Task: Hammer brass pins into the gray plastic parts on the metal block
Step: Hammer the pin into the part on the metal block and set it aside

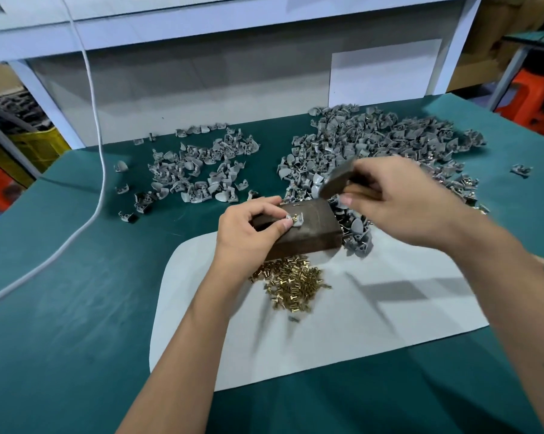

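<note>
A dark metal block (308, 233) sits at the far edge of a white sheet (342, 314). On its top lies a gray plastic part (296, 220) with a brass pin (295, 217) standing in it. My left hand (248, 230) pinches that part at its left side and rests on the block. My right hand (399, 195) grips a dark hammer (336, 181), raised and blurred, above and to the right of the block. A heap of loose brass pins (292, 281) lies on the sheet just in front of the block.
Two piles of gray plastic parts lie on the green mat: a smaller one (198, 170) at the back left, a larger one (383, 142) at the back right, reaching down beside the block. A white cable (100, 170) runs down the left side.
</note>
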The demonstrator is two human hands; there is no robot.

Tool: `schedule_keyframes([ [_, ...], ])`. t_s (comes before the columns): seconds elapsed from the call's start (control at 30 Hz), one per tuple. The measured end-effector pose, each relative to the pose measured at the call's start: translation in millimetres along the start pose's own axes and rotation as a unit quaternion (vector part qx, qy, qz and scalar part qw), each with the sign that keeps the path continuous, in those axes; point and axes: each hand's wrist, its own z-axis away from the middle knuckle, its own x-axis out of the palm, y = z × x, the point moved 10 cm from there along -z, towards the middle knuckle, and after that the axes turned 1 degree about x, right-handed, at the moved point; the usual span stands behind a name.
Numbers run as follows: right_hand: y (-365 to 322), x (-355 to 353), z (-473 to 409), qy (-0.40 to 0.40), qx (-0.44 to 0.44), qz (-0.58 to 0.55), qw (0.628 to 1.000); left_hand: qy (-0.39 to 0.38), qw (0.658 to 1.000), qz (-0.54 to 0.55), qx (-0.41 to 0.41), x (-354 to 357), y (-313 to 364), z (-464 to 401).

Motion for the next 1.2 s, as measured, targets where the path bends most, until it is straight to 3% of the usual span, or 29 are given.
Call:
schedule_keyframes([
  [0.13, -19.7, 14.5, -11.8, -0.014, -0.027, 0.078, 0.997, 0.003, 1.0, -0.005, 0.003, 0.5, 2.3, -0.4],
  [0.3, -44.8, -1.9, -13.6, 0.105, -0.089, 0.08, 0.987, -0.004, 1.0, -0.008, -0.005, 0.5, -2.2, -2.4],
  [0.47, -13.4, 34.4, -13.7, -0.041, 0.032, 0.229, 0.972, 0.003, 1.0, -0.025, 0.003, 1.0, 1.9, -1.7],
  [0.53, -20.0, 21.9, -15.1, -0.019, 0.02, 0.24, 0.97, 0.005, 1.0, -0.028, 0.002, -0.1, 1.8, -1.8],
  [0.63, -40.6, 5.3, -12.0, 0.094, -0.02, 0.162, 0.982, 0.003, 1.0, -0.029, 0.0, -0.3, -0.5, -3.9],
  [0.8, -26.9, 38.6, -14.3, -0.034, 0.038, 0.249, 0.967, -0.001, 1.0, -0.02, 0.0, 2.1, -0.5, -2.3],
  [0.87, -32.9, 24.8, -15.4, -0.003, 0.018, 0.242, 0.97, -0.001, 1.0, -0.018, -0.001, 1.9, -0.8, -2.7],
  [0.97, -48.2, 8.9, -8.4, 0.11, -0.026, 0.175, 0.978, 0.007, 1.0, -0.021, -0.002, -0.2, -2.4, -4.6],
  [1.1, -30.9, 40.1, -11.3, -0.022, 0.03, 0.256, 0.966, 0.002, 0.999, -0.041, -0.004, 1.8, -1.7, -2.8],
  [1.2, -45.3, 21.2, -15.0, 0.026, -0.016, 0.268, 0.963, 0.003, 0.999, -0.034, -0.007, 0.9, -2.0, -3.0],
])
